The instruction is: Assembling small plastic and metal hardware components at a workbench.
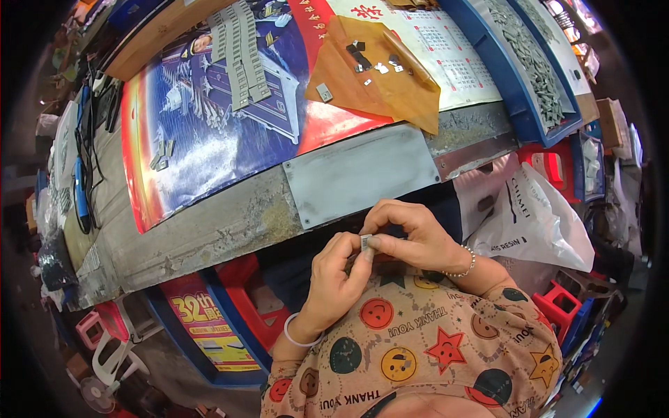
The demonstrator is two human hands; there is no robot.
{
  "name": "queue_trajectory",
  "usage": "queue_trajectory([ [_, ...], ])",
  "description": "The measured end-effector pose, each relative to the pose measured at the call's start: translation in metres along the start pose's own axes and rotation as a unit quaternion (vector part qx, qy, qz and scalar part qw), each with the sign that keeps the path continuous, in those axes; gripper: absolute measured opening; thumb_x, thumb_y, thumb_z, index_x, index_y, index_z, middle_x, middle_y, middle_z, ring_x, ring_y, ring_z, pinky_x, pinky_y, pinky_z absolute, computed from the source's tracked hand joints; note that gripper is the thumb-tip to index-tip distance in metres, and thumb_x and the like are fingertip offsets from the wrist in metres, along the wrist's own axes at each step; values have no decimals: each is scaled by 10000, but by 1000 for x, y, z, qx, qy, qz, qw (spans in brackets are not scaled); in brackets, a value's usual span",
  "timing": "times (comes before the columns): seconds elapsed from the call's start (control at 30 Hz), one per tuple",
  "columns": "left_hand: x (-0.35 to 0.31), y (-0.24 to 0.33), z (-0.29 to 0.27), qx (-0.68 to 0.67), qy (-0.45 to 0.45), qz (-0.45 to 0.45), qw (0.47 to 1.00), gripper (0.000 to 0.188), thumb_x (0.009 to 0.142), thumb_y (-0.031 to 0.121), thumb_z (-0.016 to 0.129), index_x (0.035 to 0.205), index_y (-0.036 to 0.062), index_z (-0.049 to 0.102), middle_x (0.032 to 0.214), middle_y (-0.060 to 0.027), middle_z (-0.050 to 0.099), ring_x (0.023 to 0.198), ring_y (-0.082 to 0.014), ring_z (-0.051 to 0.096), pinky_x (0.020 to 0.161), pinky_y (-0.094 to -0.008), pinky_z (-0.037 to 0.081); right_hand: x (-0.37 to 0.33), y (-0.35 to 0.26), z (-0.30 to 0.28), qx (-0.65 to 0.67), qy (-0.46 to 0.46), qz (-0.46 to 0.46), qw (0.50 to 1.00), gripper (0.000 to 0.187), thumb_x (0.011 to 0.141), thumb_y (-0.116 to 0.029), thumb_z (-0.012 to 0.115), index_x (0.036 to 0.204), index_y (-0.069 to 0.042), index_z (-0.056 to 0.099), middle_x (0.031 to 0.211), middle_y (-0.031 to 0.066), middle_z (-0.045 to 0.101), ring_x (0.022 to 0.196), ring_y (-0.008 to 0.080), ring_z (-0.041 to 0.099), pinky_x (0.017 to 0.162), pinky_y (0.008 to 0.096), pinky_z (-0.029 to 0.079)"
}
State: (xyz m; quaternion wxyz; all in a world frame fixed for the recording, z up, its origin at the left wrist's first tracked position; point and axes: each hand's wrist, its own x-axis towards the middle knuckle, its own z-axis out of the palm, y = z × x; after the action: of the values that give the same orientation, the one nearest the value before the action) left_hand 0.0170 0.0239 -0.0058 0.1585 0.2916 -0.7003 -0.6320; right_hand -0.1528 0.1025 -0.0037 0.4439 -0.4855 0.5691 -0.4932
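Observation:
Close to my body, just off the bench edge, both hands meet on a small grey rectangular piece (364, 241). My left hand (331, 282) pinches it between thumb and fingers. From the other side, my right hand (411, 235) has its thumb and fingertips closed on the same piece; fingers cover much of it. Beyond the hands lies a pale metal plate (362, 174). An amber sheet (334, 66) farther back carries small black pieces (359, 57), white bits (381, 68) and a grey piece (324, 92). Rows of similar grey pieces (240, 59) lie on a poster (202, 167).
At the right, a blue tray (512, 97) holds many grey parts. A white plastic bag (533, 216) hangs below it. Blue-handled tools with black cords (81, 188) lie at far left. A wooden board (153, 38) stands at the back; a red stool (557, 299) is low right.

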Motion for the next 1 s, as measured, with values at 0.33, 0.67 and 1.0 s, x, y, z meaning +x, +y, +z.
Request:
queue_trajectory([
  [0.33, -4, -10, -1, -74, 33, -32, 996, 102, 906, 63, 571, 883, -36, 587, 733, -78, 547, 626, -126, 505, 565, -255, 396, -2, 1, 4, 195, 15, 146, 970, 120, 876, -81, 619, 871, 33, 582, 807, 22, 590, 717, 43, 523, 622, 212, 452],
  [0.67, -2, -15, -2, -148, 40, -58, 986, 223, 991, 183, 495, 935, -14, 582, 823, -6, 585, 755, -61, 525, 688, -208, 434, 3, 5, 5, 247, 3, 189, 951, 119, 867, -88, 627, 840, 20, 586, 742, -1, 562, 676, 43, 481, 595, 211, 405],
  [1.0, 4, 2, 1, -241, 91, -47, 965, 218, 945, 50, 543, 1140, -44, 520, 932, -35, 591, 867, -62, 530, 781, -197, 427, 7, 3, 3, 323, -2, 256, 911, 135, 866, -114, 616, 841, 13, 577, 703, 48, 590, 504, 55, 501, 467, 194, 409],
])
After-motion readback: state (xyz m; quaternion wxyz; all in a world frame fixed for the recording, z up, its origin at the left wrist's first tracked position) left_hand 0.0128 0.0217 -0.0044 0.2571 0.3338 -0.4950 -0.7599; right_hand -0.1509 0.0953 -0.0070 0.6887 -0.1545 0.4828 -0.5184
